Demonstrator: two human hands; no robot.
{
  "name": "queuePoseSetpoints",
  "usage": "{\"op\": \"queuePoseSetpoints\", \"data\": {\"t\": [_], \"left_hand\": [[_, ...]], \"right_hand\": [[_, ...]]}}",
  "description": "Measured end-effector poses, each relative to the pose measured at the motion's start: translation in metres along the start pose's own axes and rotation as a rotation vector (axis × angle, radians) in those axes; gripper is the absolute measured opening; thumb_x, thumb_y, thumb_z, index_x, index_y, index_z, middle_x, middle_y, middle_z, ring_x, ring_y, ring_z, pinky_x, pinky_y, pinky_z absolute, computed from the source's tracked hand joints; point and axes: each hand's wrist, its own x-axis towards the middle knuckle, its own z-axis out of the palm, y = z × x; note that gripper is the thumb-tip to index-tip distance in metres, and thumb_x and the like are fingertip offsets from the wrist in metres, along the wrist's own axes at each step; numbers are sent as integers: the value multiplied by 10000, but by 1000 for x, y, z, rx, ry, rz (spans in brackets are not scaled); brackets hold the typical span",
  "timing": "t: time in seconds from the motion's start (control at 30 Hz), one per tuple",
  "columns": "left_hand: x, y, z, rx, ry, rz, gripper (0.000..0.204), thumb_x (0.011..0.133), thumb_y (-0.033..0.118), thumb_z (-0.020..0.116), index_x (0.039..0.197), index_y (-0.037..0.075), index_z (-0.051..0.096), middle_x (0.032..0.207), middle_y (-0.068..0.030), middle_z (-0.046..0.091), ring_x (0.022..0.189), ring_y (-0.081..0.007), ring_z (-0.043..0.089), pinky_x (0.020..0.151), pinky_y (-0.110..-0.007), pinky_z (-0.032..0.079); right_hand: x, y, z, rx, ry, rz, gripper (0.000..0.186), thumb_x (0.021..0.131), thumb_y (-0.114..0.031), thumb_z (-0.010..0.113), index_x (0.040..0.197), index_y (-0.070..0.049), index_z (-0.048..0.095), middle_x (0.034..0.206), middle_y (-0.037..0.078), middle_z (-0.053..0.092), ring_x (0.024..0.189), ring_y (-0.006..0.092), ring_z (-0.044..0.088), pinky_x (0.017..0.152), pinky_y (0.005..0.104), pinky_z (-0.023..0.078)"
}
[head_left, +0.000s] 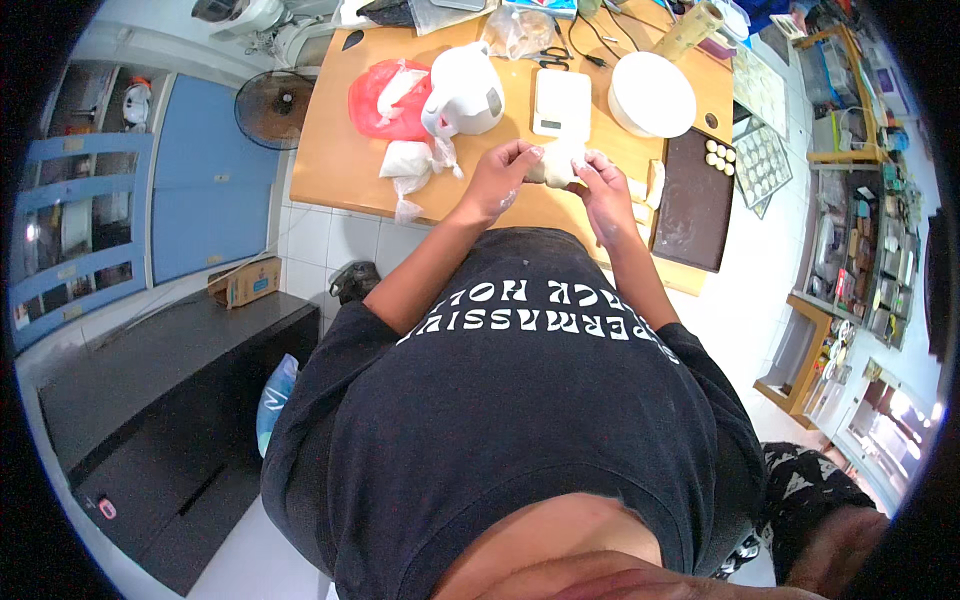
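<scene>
A pale, soft piece of dough is stretched between my two hands above the table's near edge. My left hand pinches its left end with thumb and fingers. At the other end my right hand grips it the same way, with white flour on the fingers. Just beyond the dough stands a white kitchen scale. Beside my right hand lie pale dough strips, partly hidden by that hand. Further right, a dark baking tray carries several small round dough balls at its far right corner.
A white bowl stands beyond my right hand. Left of the scale are a white jug-like container, a red plastic bag and a tied bag of white powder. Black scissors and a cable lie farther back.
</scene>
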Motion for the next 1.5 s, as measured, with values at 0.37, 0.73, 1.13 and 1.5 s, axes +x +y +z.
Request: {"op": "queuePoseSetpoints", "data": {"t": [0.37,0.73,1.13,1.5], "left_hand": [[5,28,-54,109,-108,28,236,1023,218,611,1093,-4,648,1042,-49,669,963,-116,648,870,-289,539],[-3,48,-96,115,-131,-50,257,1025,218,611,1131,-15,638,1067,-61,666,992,-142,657,906,-304,537],[-6,49,-108,134,-148,24,249,1021,228,620,1130,6,648,1052,-51,658,987,-129,640,890,-290,524],[-18,66,-104,171,-64,66,255,997,209,655,1104,-22,666,986,-46,679,920,-104,614,815,-262,493]], "right_hand": [[0,21,50,35,4,-12,281,1037,-175,547,1285,-47,578,1240,68,643,1145,191,620,943,422,519],[0,45,100,72,141,-79,285,1033,-169,537,1271,-34,616,1181,60,681,1062,156,655,873,338,557],[1,58,104,82,113,-102,293,1033,-146,558,1296,-17,566,1245,86,652,1128,205,642,923,433,541],[5,35,120,-13,156,-67,340,995,-165,588,1288,8,575,1207,94,647,1091,187,641,878,370,565]]}}
